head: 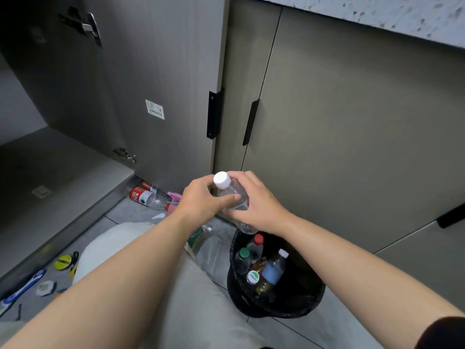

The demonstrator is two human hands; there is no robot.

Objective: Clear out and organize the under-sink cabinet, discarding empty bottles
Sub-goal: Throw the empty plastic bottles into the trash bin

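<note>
Far left floor: blue-handled brush & round yellow-black item lying on grey tiles beside the cabinet base.
Cabinet: under-sink cabinet open, inside dark; its door swung outward w/ a white sticker on the inner face.
Floor by door: red-label bottles lying on their sides under the door's lower edge, a pink spray top just beside them.
Left hand: left hand clamped on the clear bottle, thumb across its shoulder.
Held bottle: clear bottle, white cap, tilted, cap up-left; held betw. both hands, just above the bin's far rim.
Right hand: right hand wrapped round the bottle's lower body from the right.
Bin: black-lined bin on the floor, right of the person's pale-trousered leg; several capped bottles inside (red, green, white caps).
Right: closed grey doors w/ black handles, speckled bench edge above.
</note>
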